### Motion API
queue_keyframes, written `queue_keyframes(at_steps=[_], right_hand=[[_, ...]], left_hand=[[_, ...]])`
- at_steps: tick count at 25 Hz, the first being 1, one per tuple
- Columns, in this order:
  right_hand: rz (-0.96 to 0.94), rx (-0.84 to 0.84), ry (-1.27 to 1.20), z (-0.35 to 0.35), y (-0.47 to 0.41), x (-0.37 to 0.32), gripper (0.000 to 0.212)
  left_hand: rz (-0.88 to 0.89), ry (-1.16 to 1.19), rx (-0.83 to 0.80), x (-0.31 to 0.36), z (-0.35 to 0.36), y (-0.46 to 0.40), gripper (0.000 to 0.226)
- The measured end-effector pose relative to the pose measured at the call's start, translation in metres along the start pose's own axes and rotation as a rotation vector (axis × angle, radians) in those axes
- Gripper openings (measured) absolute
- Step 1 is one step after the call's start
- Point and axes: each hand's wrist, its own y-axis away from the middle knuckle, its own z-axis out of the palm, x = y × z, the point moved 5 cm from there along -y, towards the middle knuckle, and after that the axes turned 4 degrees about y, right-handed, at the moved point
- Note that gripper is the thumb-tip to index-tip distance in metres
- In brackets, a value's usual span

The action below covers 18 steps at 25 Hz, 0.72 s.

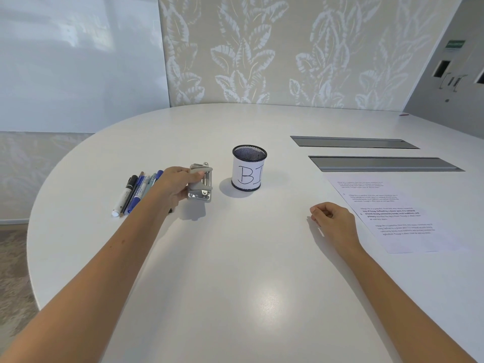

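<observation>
White oval desk (235, 284) against a leaf-print wall (262, 48), with a whiteboard (78, 61) on the left, two grey cable hatches (353, 142) and a printed sheet (398, 216) on the right. Left hand (175, 186) is stretched forward and grips a grey metal tool (203, 184) just above the desk, between the row of pens (133, 192) and the mesh cup (248, 169) marked "BI". Right hand (332, 218) rests on the desk beside the sheet, fingers loosely curled, holding nothing.

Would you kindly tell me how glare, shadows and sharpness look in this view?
Head view: soft glare patch on the table near the camera; mesh cup throws its shadow leftward; metal tool held by the left hand casts one toward the camera; printed sheet text too soft to read.
</observation>
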Motion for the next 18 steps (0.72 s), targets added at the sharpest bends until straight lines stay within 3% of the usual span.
queue_keyframes(at_steps=[3, 8, 18], right_hand=[[0.002, -0.018, 0.002, 0.010, 0.001, -0.002, 0.011], [0.005, -0.015, 0.007, 0.007, 0.000, -0.001, 0.012], [0.002, -0.014, -0.009, 0.007, 0.002, -0.003, 0.011]], left_hand=[[-0.029, 0.036, 0.002, 0.002, -0.011, 0.001, 0.009], [-0.057, -0.013, 0.005, 0.002, -0.005, 0.000, 0.025], [0.056, -0.513, 0.081, -0.016, 0.021, -0.005, 0.017]])
